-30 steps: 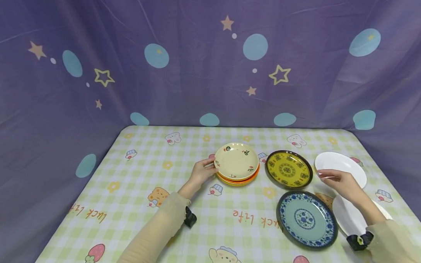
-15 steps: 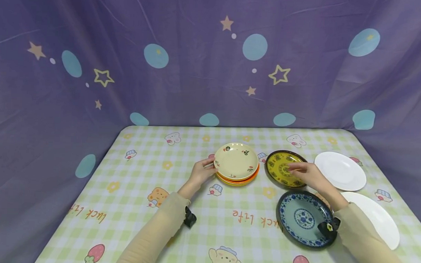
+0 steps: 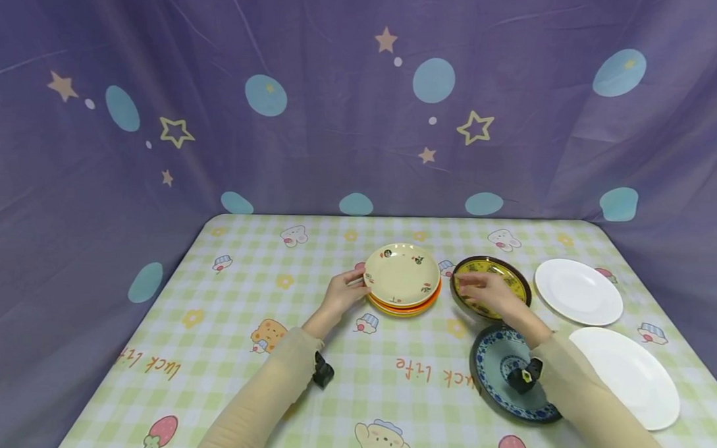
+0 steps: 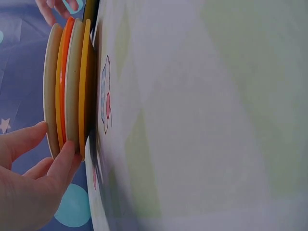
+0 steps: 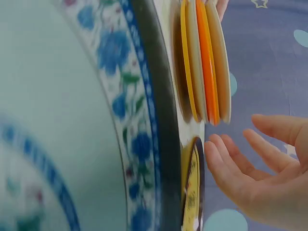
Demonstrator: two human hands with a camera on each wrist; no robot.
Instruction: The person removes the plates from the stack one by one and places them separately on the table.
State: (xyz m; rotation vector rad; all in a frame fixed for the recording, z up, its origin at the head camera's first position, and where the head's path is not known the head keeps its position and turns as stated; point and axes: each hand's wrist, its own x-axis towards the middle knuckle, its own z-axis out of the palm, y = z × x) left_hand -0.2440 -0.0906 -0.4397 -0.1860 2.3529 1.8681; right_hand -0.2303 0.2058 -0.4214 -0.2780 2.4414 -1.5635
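1. Head view: left hand (image 3: 343,294) reaching forward, fingers curled against the left rim of the plate stack (image 3: 402,280) at the counter's (image 3: 259,352) middle. Right hand (image 3: 488,293) stretched flat over the yellow plate (image 3: 513,277), fingers straight and slightly apart. Blue plate (image 3: 495,374) under the right forearm; two white plates (image 3: 578,291) further right. Purple starred curtain (image 3: 220,114) behind.
2. Left wrist view: fingers (image 4: 65,159) and thumb pinching the stack's (image 4: 67,86) edge.
3. Right wrist view: open fingers (image 5: 226,168) beside the yellow plate's (image 5: 192,187) rim, stack (image 5: 204,57) beyond.
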